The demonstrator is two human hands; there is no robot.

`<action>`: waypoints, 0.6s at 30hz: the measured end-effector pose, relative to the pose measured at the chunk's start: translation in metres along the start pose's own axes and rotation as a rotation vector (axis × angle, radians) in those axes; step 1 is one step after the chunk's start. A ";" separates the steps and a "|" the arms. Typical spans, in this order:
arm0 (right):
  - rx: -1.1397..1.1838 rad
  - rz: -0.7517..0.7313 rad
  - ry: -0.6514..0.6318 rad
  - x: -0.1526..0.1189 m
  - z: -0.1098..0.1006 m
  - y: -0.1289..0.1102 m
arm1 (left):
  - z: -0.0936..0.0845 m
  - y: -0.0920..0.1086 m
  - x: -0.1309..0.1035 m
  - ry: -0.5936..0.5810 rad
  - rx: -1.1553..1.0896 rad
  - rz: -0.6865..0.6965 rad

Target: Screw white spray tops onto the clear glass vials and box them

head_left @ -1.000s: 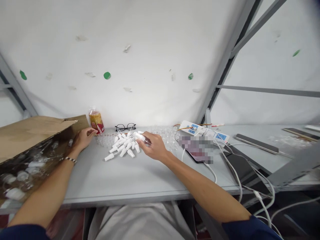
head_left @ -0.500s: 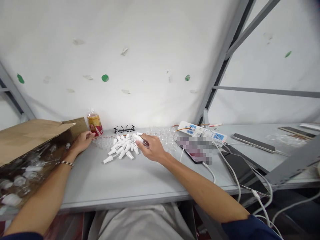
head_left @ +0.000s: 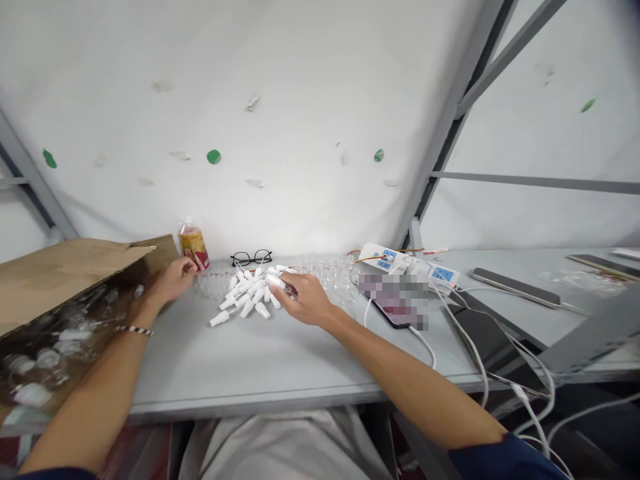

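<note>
My right hand is closed, thumb and fingers pinching a white spray pump top at the right side of a pile. The pile of white spray pump tops, with thin tubes, lies spread on the grey table. My left hand is beside the cardboard box, its fingers curled in a pinch near the drink bottle; whatever they hold is hidden. Clear plastic bottles lie behind and right of the pile, and more clear bottles lie just right of my left hand.
An open cardboard box with clear bottles inside stands at left. A labelled drink bottle and black glasses are at the wall. To the right are a power strip, a charging phone, a dark tablet and white cables.
The whole view has shifted slightly, with things appearing a little further right. My left hand's fingers have curled slightly more, while my right hand stays at the pile with the pump top.
</note>
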State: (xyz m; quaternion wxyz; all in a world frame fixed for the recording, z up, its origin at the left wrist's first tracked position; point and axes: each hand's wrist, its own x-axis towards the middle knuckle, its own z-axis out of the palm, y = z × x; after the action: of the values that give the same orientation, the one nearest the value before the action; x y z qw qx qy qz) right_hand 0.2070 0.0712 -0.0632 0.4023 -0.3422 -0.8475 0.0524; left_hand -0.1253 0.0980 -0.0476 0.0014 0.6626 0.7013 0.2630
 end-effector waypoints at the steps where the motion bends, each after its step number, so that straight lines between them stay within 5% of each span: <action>1: 0.001 0.001 -0.002 0.000 0.000 0.000 | -0.007 -0.008 0.000 -0.014 0.028 -0.034; 5: -0.003 0.003 -0.019 0.000 0.001 0.001 | -0.022 -0.032 0.001 -0.121 0.088 -0.066; 18: -0.033 -0.020 -0.018 -0.001 0.002 0.002 | -0.003 -0.049 0.006 -0.318 0.047 0.018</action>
State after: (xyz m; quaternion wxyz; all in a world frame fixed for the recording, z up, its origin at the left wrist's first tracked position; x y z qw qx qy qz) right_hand 0.2069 0.0725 -0.0658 0.3894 -0.3399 -0.8552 0.0377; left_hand -0.1726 0.1033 -0.0609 0.0947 0.7018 0.6924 0.1383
